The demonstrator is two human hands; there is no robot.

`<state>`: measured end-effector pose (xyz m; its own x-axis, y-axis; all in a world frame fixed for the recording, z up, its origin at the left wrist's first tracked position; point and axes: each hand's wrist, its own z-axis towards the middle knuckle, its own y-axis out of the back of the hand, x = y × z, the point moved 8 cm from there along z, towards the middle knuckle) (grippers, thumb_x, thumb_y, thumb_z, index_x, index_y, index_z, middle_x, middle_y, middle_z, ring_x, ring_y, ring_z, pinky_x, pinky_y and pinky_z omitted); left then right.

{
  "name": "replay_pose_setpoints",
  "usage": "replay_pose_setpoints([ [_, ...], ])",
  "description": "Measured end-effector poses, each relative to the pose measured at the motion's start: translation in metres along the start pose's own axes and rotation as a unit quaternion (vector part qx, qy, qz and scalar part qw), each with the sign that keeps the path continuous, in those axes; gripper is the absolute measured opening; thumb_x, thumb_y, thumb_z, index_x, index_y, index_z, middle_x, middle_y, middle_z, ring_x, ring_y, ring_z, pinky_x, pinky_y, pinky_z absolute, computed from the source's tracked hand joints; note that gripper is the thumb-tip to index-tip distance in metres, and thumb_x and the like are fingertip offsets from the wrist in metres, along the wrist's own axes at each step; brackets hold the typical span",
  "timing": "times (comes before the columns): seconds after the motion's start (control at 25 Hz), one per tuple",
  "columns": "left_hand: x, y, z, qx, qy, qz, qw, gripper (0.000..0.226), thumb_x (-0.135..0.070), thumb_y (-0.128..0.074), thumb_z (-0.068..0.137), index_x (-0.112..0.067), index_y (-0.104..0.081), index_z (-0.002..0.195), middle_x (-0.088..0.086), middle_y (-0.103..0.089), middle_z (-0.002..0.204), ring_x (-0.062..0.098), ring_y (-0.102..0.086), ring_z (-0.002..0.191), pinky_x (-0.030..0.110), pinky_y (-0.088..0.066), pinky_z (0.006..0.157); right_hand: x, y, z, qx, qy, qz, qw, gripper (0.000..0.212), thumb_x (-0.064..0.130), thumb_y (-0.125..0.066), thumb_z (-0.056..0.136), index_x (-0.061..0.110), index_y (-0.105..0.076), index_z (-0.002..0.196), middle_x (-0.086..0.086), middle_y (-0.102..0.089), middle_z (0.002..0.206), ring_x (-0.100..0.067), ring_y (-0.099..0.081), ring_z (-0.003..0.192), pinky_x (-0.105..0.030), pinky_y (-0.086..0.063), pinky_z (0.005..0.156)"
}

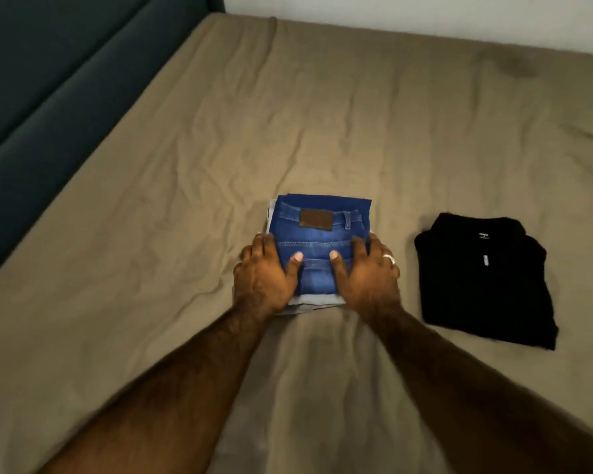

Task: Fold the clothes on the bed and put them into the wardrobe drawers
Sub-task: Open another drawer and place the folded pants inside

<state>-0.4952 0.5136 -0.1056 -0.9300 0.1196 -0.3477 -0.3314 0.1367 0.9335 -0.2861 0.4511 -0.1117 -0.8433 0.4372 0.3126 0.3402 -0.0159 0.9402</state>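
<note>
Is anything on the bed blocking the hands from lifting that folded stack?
Nothing visible. The left hand and right hand already grip the sides of the folded jeans stack. The black shirt lies apart to the right. The wardrobe is out of view.

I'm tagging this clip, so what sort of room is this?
Most likely a bedroom: a wide bed under a wrinkled tan sheet, a dark padded headboard beside it, and folded jeans and a black shirt on it.
</note>
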Motion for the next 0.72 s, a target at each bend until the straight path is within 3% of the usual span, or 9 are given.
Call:
replay_pose_setpoints([
  [0.08, 0.029, -0.034, 0.028, 0.048, 0.107, -0.085, 0.989, 0.092, -0.082, -0.039, 0.090, -0.007, -0.050, 0.143, 0.018, -0.055, 0.146, 0.041, -0.054, 0.129, 0.051, -0.049, 0.105, -0.033, -0.020, 0.022, -0.021, -0.097, 0.097, 0.990, 0.079, 0.077, -0.045, 0.095, 0.022, -0.042, 0.152, -0.019, -0.043, 0.152, -0.044, -0.047, 0.136, -0.057, -0.042, 0.111],
  [0.2, 0.062, -0.078, 0.045, 0.103, 0.224, -0.239, 0.939, 0.117, -0.103, -0.046, 0.060, -0.012, -0.061, 0.132, 0.012, -0.067, 0.132, 0.036, -0.065, 0.117, 0.047, -0.054, 0.102, -0.064, -0.058, 0.046, 0.003, -0.201, 0.223, 0.954, 0.097, 0.080, -0.069, 0.078, 0.012, -0.044, 0.143, -0.020, -0.050, 0.140, -0.046, -0.056, 0.125, -0.055, -0.048, 0.107],
  [0.36, 0.074, -0.111, 0.052, 0.136, 0.283, -0.359, 0.879, 0.105, -0.092, -0.076, 0.053, -0.013, -0.069, 0.122, 0.006, -0.076, 0.114, 0.028, -0.074, 0.099, 0.042, -0.060, 0.095, -0.081, -0.094, 0.062, 0.075, -0.269, 0.305, 0.910, 0.115, 0.085, -0.084, 0.049, 0.010, -0.056, 0.131, -0.012, -0.066, 0.129, -0.035, -0.067, 0.113, -0.047, -0.056, 0.100],
  [0.44, 0.074, -0.122, 0.050, 0.180, 0.309, -0.429, 0.830, 0.105, -0.085, -0.088, 0.044, -0.014, -0.071, 0.120, 0.004, -0.080, 0.105, 0.026, -0.079, 0.091, 0.043, -0.063, 0.090, -0.083, -0.106, 0.064, 0.128, -0.283, 0.393, 0.865, 0.097, 0.074, -0.094, 0.045, 0.014, -0.070, 0.118, -0.004, -0.079, 0.111, -0.027, -0.077, 0.095, -0.042, -0.062, 0.091],
  [0.56, 0.061, -0.124, 0.047, 0.248, 0.290, -0.524, 0.761, 0.088, -0.066, -0.095, 0.057, -0.014, -0.073, 0.124, 0.008, -0.081, 0.104, 0.029, -0.080, 0.094, 0.047, -0.062, 0.094, -0.062, -0.107, 0.061, 0.243, -0.254, 0.522, 0.777, 0.060, 0.043, -0.094, 0.070, 0.016, -0.075, 0.120, -0.006, -0.081, 0.106, -0.027, -0.079, 0.096, -0.044, -0.062, 0.094],
  [0.72, 0.050, -0.100, 0.028, 0.273, 0.280, -0.553, 0.736, 0.066, -0.060, -0.087, 0.074, -0.018, -0.074, 0.124, 0.011, -0.080, 0.110, 0.031, -0.079, 0.099, 0.042, -0.063, 0.084, -0.046, -0.093, 0.032, 0.279, -0.246, 0.577, 0.727, 0.043, 0.026, -0.085, 0.082, 0.017, -0.073, 0.122, -0.009, -0.080, 0.110, -0.029, -0.078, 0.100, -0.043, -0.062, 0.091],
])
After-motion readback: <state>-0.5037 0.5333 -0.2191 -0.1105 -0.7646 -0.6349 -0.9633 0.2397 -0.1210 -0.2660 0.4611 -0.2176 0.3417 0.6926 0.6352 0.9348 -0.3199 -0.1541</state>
